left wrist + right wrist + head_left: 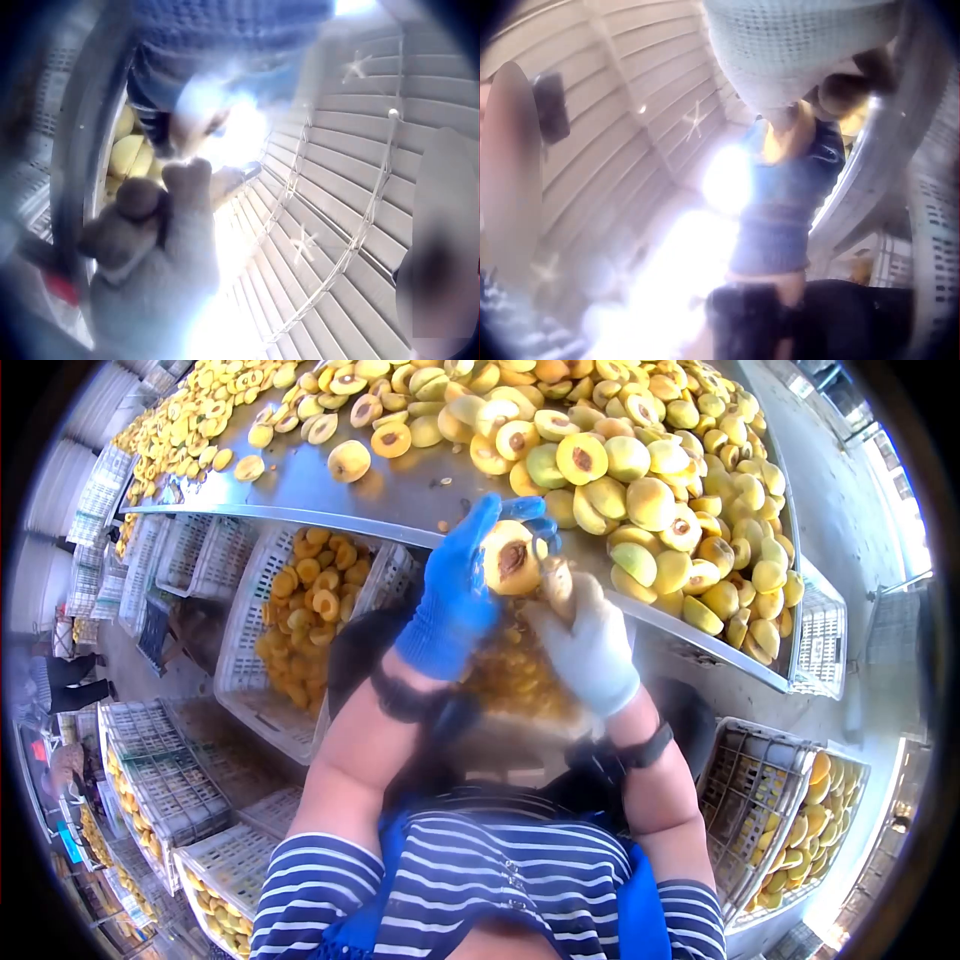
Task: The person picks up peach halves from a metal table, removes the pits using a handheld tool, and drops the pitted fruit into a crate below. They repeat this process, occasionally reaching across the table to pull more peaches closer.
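My left hand [452, 605], in a blue glove, holds a yellow peach half [508, 560] near the table's front edge, its cut face with the brown pit hollow turned up. My right hand [590, 648], in a white glove with stained fingertips, grips a small hand tool [229, 183] with a pale handle and a dark metal end. In the head view the tool's end is right at the peach half's right rim. Glare and blur in both wrist views hide much of the contact. Below the hands, more yellow fruit [520, 678] lies blurred.
A steel table [390, 492] carries a large heap of peach halves [625, 460], thickest at the right. Its raised metal edge [290, 516] runs before me. A white crate [240, 650] of peaches stands at the left, another crate [745, 780] at the lower right.
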Motion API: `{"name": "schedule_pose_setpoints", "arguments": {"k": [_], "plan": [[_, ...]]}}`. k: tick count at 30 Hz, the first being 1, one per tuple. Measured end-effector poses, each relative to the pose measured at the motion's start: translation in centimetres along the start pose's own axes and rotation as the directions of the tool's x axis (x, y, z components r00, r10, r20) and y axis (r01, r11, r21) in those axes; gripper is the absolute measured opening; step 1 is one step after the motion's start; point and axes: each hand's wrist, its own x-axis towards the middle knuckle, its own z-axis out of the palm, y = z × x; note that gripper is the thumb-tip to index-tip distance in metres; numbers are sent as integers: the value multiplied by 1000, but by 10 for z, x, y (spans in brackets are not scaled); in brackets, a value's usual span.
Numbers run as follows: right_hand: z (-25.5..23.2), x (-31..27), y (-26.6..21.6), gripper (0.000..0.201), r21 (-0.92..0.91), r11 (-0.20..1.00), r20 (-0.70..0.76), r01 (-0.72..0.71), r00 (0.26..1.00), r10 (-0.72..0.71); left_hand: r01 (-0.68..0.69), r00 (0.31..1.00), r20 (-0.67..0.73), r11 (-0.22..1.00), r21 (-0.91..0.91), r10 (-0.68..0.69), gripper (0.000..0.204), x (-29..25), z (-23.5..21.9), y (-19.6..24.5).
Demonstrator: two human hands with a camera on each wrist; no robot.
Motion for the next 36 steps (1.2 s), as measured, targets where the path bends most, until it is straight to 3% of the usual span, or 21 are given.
{"name": "schedule_pose_setpoints", "arguments": {"k": [1,2,3,4,8,10,14,16,17,19,23,25,28,32,34,35,36], "plan": [[5,-3,5,37,-21,1000,-9,-7,1000,6,126,990,-15,929,-349,-140,44,3,0,0],[5,-4,6,37,-22,1000,-3,-13,1000,13,130,989,-19,926,-353,-146,44,3,4,0],[5,-5,7,35,-64,998,-2,-22,1000,22,-56,997,29,970,-238,65,42,2,10,1],[6,-4,7,33,-105,994,-5,-29,1000,28,-254,958,104,958,-130,268,40,2,14,2],[9,-7,9,28,-207,978,5,-32,999,33,-229,971,37,968,-104,234,38,-1,18,6],[8,-8,8,25,-295,955,-23,19,999,-27,-195,978,-5,918,346,210,38,-3,18,14],[19,-7,10,24,-322,947,1,-11,1000,12,-306,943,13,848,433,333,37,-2,14,3],[22,-7,12,24,-198,980,50,-15,998,25,-140,975,-136,959,247,177,38,-5,17,5],[23,-6,12,24,-195,981,51,-14,998,24,-139,974,-138,958,250,177,38,-5,18,5],[23,-3,13,25,-126,991,92,-41,994,53,-66,975,-213,997,-26,59,39,-3,18,5],[28,0,10,26,-145,988,60,-62,996,71,-7,964,-266,1000,19,12,40,-2,19,11],[26,2,7,26,-30,980,174,-198,964,200,-2,939,-343,998,-58,-18,40,-2,23,12],[29,0,8,26,17,979,163,-202,967,197,-40,947,-323,994,-100,5,40,-2,21,7],[28,2,3,29,-139,967,139,-215,962,234,-92,917,-395,992,-86,51,30,-4,26,3],[30,-2,12,31,-266,964,-2,-17,1000,17,-180,907,-295,910,374,301,23,-6,24,-2],[29,-5,16,31,-338,941,-3,-25,1000,26,-299,873,-185,795,529,452,24,-4,17,-11],[38,-13,54,33,-469,877,53,103,995,-88,-288,889,-184,825,486,419,21,-12,25,3]]}}
